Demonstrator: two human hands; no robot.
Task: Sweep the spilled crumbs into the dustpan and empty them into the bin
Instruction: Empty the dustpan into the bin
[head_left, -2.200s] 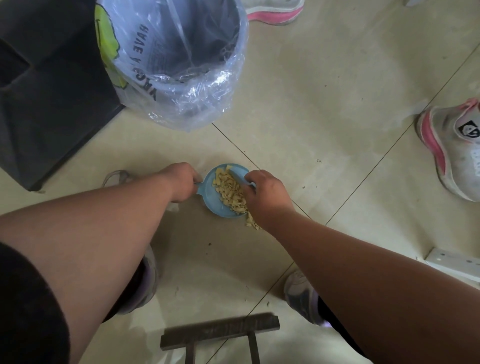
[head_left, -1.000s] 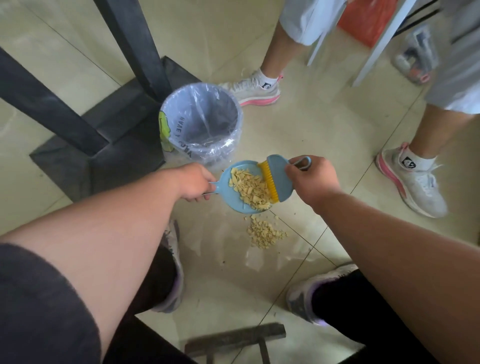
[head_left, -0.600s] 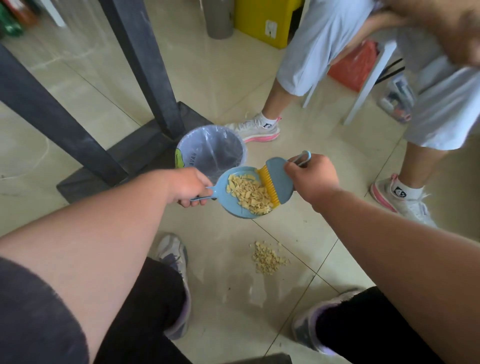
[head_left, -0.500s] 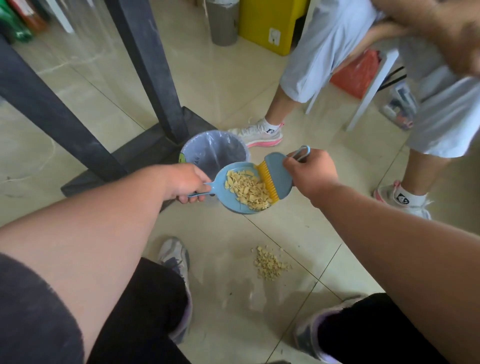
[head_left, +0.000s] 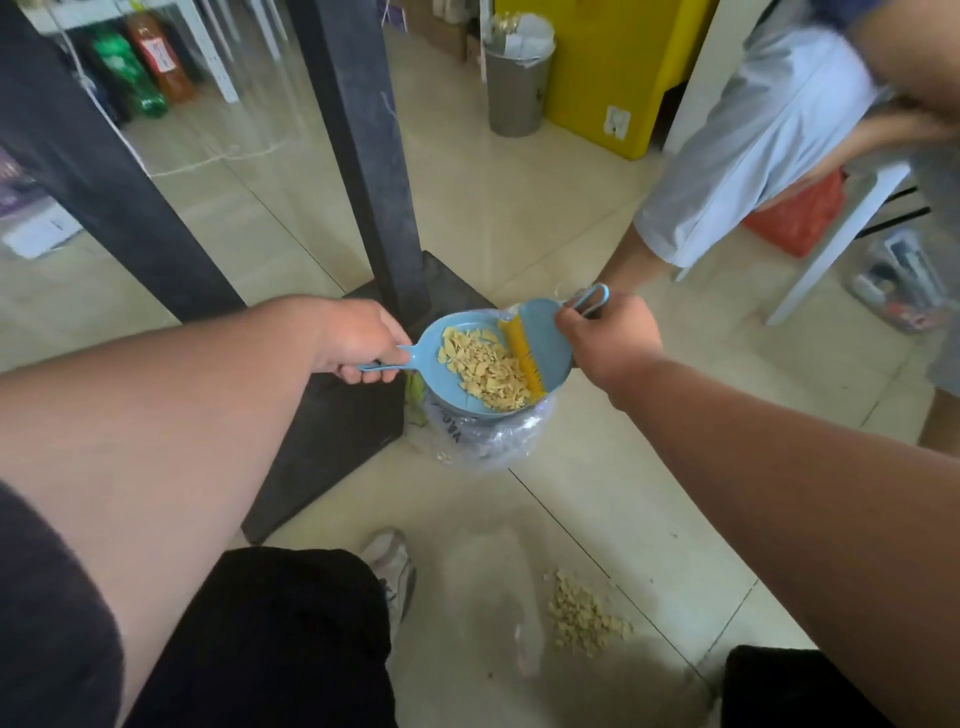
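My left hand (head_left: 358, 338) grips the handle of a small blue dustpan (head_left: 434, 376), held level in the air. Pale yellow crumbs (head_left: 485, 366) fill the pan. My right hand (head_left: 608, 338) holds a blue hand brush (head_left: 545, 338) whose yellow bristles rest against the crumbs at the pan's right side. Right under the pan stands the bin, lined with a clear plastic bag (head_left: 478, 436); the pan hides most of its mouth. A small heap of crumbs (head_left: 582, 618) lies on the tiled floor near my right leg.
A dark table post (head_left: 363, 156) on a black base plate (head_left: 332, 431) stands left of the bin. Another person's legs (head_left: 737, 171) and a white chair (head_left: 841, 234) are at the right. A grey bin (head_left: 514, 83) and yellow cabinet (head_left: 608, 67) are behind. My shoe (head_left: 392, 571) is below.
I have risen from the floor, lifting dustpan and brush together off the tiles and carrying them over the bin. A heap of crumbs stayed on the floor.
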